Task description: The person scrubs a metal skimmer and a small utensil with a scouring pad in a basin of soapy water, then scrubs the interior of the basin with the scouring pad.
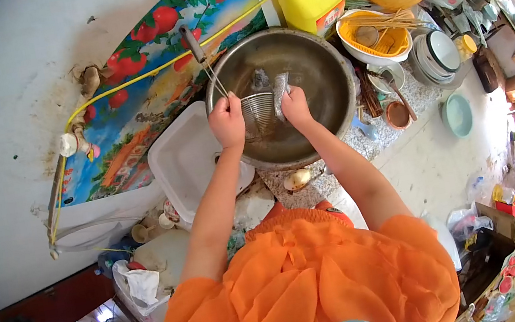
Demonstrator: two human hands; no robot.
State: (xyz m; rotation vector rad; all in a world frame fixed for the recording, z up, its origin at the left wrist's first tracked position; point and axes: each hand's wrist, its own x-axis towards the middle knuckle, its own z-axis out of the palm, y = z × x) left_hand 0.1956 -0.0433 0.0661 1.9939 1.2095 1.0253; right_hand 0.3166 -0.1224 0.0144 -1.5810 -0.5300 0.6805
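Note:
My left hand [227, 123] is closed on the wire stem of a wire strainer [259, 111], whose dark handle grip [192, 43] points up toward the wall. The strainer's coiled wire bowl is held over a large metal basin [335, 98]. My right hand [295, 109] is closed on a silvery grey scrubbing pad [281, 95], which is against or very near the right side of the strainer bowl; I cannot tell whether they touch. Another crumpled grey piece [260, 79] shows just beyond the strainer, inside the basin. Brownish water seems to lie at the basin's bottom.
A white sink [166, 155] lies left of the basin. Behind stands a yellow jug [313, 0]. To the right are an orange basket [380, 40], stacked bowls [442, 51], a brown cup [397, 115] and a green bowl [458, 116]. A pale rounded item [298, 179] sits at the counter's front.

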